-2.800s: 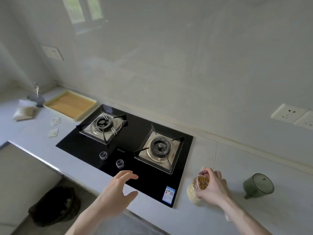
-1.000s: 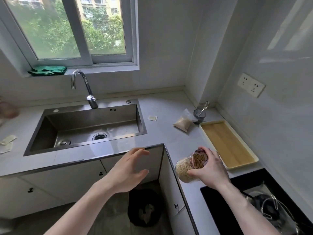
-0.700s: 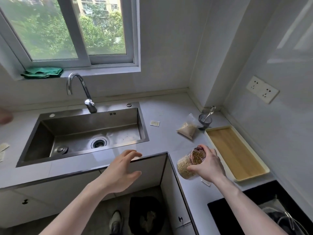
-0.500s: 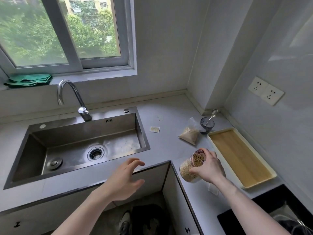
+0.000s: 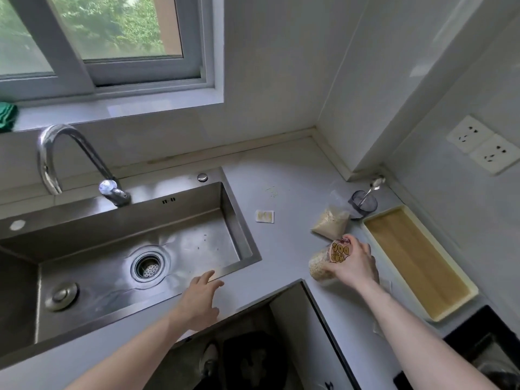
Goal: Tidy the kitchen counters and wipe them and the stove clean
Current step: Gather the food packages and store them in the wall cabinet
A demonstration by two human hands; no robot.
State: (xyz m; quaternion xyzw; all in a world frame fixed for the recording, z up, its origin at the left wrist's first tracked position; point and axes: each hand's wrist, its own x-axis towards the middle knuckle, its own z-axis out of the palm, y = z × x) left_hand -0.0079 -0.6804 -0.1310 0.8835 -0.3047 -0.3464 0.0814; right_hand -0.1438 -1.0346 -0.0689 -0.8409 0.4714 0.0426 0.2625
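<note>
My right hand (image 5: 355, 265) grips a clear bag of pale grain (image 5: 323, 263) with a yellow and red label, held just above the grey counter (image 5: 284, 243) near its inner corner. Beyond it lies a second clear bag of grain (image 5: 331, 225). A long yellow tray with a wooden floor (image 5: 416, 260) lies to the right of my right hand. My left hand (image 5: 201, 301) hovers with relaxed, spread fingers over the counter's front strip by the steel sink (image 5: 118, 257), holding nothing. The black stove (image 5: 478, 339) shows at the bottom right corner.
A small white sachet (image 5: 264, 216) lies on the counter right of the sink. A dark cup with a spoon (image 5: 363, 203) stands in the far corner. The faucet (image 5: 70, 161) arches over the sink. A green cloth (image 5: 7, 116) lies on the windowsill. Wall sockets (image 5: 482, 144) at right.
I have turned from the stove to the corner counter, carrying the grain bag in my right hand. The bag now hangs lower and nearer the tray and second bag. My left hand stays open.
</note>
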